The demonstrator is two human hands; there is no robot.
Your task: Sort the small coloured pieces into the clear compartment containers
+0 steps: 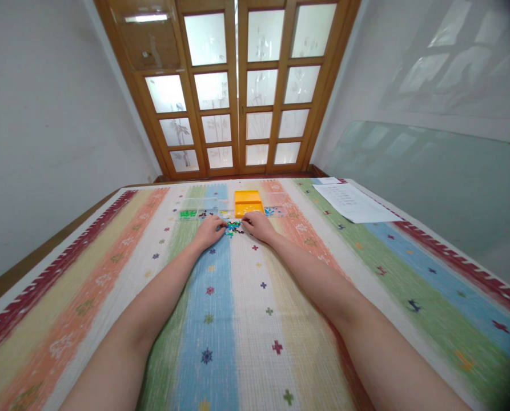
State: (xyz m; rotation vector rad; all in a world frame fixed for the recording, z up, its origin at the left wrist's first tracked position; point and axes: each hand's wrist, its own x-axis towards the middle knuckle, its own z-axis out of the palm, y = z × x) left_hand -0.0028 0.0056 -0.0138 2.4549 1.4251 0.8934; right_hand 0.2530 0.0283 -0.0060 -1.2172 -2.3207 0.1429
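A small loose pile of tiny blue, green, dark and white pieces (234, 228) lies on the striped cloth between my two hands. My left hand (211, 232) is at the pile's left edge, fingers curled and closed at the tips. At the right edge, my right hand (258, 225) has its fingers bent inward and drawn together. Whatever either hand pinches is too small to make out. Just beyond them stand clear boxes with green pieces (188, 214), dark pieces (204, 214) and blue pieces (273, 211). An open orange box (248, 197) with small light pieces stands between them.
A striped, patterned tablecloth (207, 337) covers the table. Printed paper sheets (355, 202) lie at the far right. Beyond the table are wood-framed glass doors (237, 85). A pale glass panel (430, 177) leans along the right wall.
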